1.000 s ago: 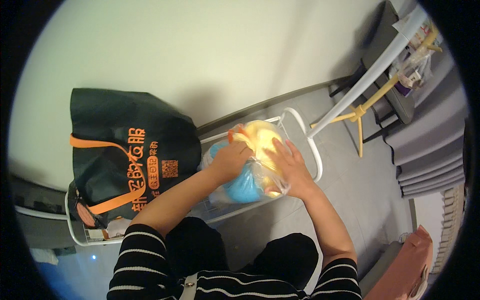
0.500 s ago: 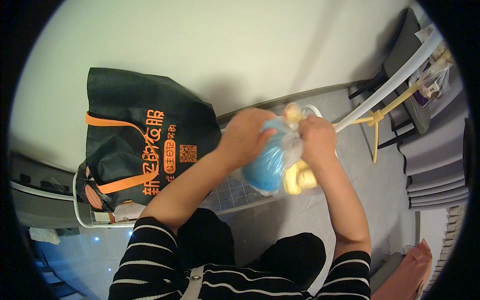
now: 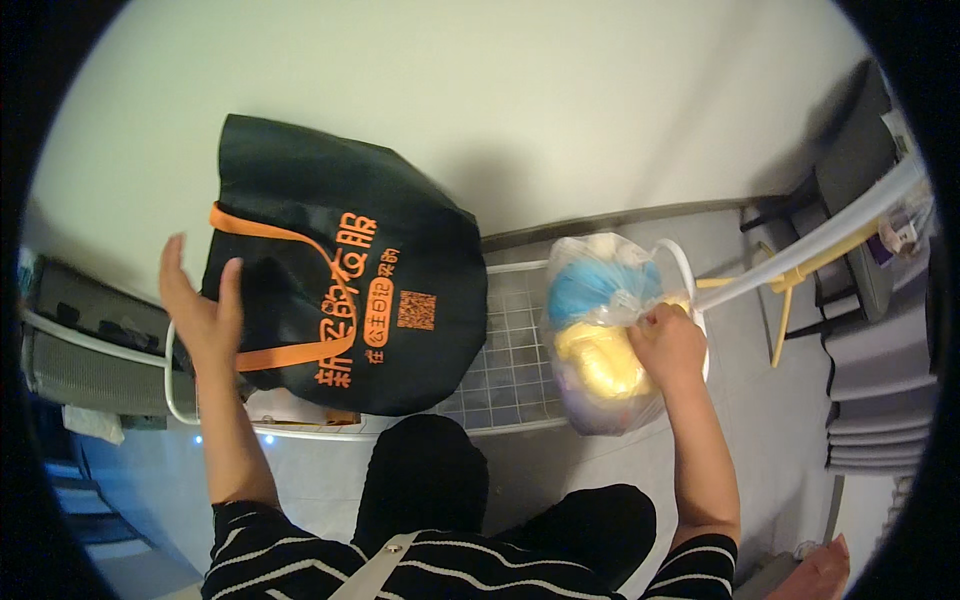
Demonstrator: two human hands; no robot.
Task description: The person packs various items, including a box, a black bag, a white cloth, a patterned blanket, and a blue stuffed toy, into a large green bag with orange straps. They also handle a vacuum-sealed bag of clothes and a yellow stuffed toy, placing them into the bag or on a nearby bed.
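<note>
My right hand (image 3: 668, 345) is closed on the gathered neck of a clear plastic bag (image 3: 592, 400). Soft blue, yellow and pale purple contents show through the plastic. The bag rests at the right end of a white wire rack (image 3: 510, 350). My left hand (image 3: 205, 315) is raised with thumb and fingers spread, holding nothing. Just right of it, a large black tote bag (image 3: 430, 250) with orange handles (image 3: 265, 229) and orange print lies on the rack. Beneath the tote's near edge a brown and white item (image 3: 300, 408) is partly hidden.
A pale wall (image 3: 480, 90) stands behind the rack. To the right are a slanting white pole (image 3: 820, 240), a yellow stand (image 3: 781, 310), a dark chair (image 3: 850, 190) and a grey curtain (image 3: 880, 380). Dark grey mesh furniture (image 3: 100, 370) is at the left.
Both hands were on the plastic bag above the rack. The bag is now lower and farther right. My left hand has let go and swung left beside the tote; my right still grips.
</note>
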